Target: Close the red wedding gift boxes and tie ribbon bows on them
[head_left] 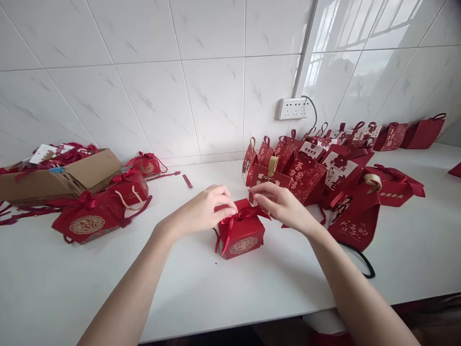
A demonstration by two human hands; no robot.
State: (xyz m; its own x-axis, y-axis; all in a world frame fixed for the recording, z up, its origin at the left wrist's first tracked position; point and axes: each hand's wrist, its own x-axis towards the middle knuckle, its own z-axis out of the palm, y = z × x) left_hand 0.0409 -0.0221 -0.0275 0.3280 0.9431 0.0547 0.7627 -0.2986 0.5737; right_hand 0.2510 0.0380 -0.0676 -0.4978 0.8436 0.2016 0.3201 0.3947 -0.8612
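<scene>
A small red gift box point(245, 235) with a gold round pattern stands upright on the white table point(187, 298), in front of me. A red ribbon point(248, 211) is tied across its top, one end hanging down the front. My left hand point(209, 209) is at the box's upper left, thumb and fingers closed on the ribbon near the knot. At the upper right my right hand point(275, 202) hovers with its fingers bent and apart, nothing visible between them.
Several red gift boxes point(308, 178) crowd the right side. A cardboard box point(97, 168) of red pieces stands far left, with more red boxes point(88, 221) before it. A dark cord point(367, 266) lies at right; a power strip point(293, 109) is on the wall.
</scene>
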